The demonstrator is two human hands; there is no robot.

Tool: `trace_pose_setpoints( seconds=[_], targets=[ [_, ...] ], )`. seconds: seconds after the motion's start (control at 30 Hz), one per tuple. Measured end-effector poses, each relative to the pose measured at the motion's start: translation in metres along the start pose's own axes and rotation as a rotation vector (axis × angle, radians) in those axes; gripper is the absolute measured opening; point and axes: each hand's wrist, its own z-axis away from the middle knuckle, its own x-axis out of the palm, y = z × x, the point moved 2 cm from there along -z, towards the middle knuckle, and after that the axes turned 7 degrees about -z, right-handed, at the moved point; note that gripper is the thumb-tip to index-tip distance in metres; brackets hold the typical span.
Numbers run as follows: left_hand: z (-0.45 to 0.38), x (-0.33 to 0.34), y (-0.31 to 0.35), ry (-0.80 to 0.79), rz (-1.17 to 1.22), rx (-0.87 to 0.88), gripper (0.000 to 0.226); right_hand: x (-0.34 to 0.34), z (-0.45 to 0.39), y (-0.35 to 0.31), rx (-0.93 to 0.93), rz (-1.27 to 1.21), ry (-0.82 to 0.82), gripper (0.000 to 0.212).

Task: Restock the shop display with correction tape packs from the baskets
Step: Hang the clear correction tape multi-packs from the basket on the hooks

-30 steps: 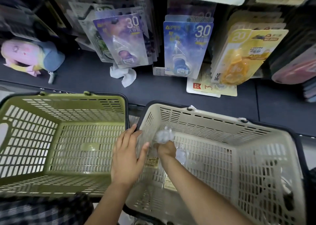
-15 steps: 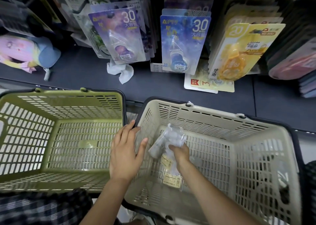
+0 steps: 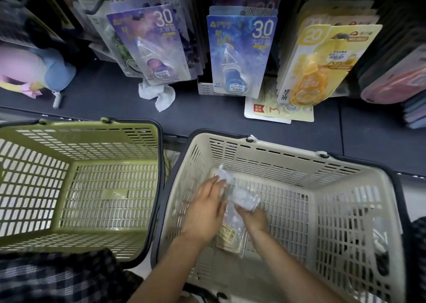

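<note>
Both hands are reaching down into the beige basket (image 3: 359, 222), forearms coming in from six o'clock. The left hand (image 3: 205, 213) is lying flat with fingers straight and close together, pointing toward one o'clock, its fingertips touching a crinkled clear bag (image 3: 232, 208). The right hand (image 3: 252, 218) is sitting just at three o'clock of the left, fingers curled up around the bag's bunched upper part, gripping it. The bag is looking transparent and wrinkled, with yellowish labelled packs (image 3: 228, 236) showing through its lower end, which is resting on the basket floor; how many packs are inside cannot be told. Two baskets are standing side by side: the beige one and a green basket (image 3: 76, 141) at nine o'clock of it. On the display (image 3: 92, 100) at twelve o'clock, three front cards are facing out: a purple pack (image 3: 152, 47), a blue pack (image 3: 239, 54) and a yellow pack (image 3: 320, 63), each with more stacked behind. A white crumpled tissue (image 3: 156, 94) is lying below the purple one.
</note>
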Motion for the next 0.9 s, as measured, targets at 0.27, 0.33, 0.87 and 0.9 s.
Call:
trace_pose_setpoints(
  seconds=[0.27,0.33,0.87,0.9],
  targets=[
    [-0.032,0.059,-0.028,-0.347,-0.028,-0.435,0.063,-0.005,-0.006,0.031,-0.024,-0.048,-0.127,0.07],
    [-0.037,0.061,-0.026,-0.368,-0.095,-0.399,0.049,-0.006,-0.011,0.032,0.03,-0.099,-0.137,0.061],
    [0.016,0.085,-0.007,-0.267,0.596,-0.505,0.01,-0.003,-0.01,0.02,0.03,-0.337,-0.349,0.048],
    [0.015,0.08,-0.008,-0.24,0.673,-0.575,0.012,-0.005,-0.009,0.018,0.034,-0.327,-0.331,0.048]
  ],
)
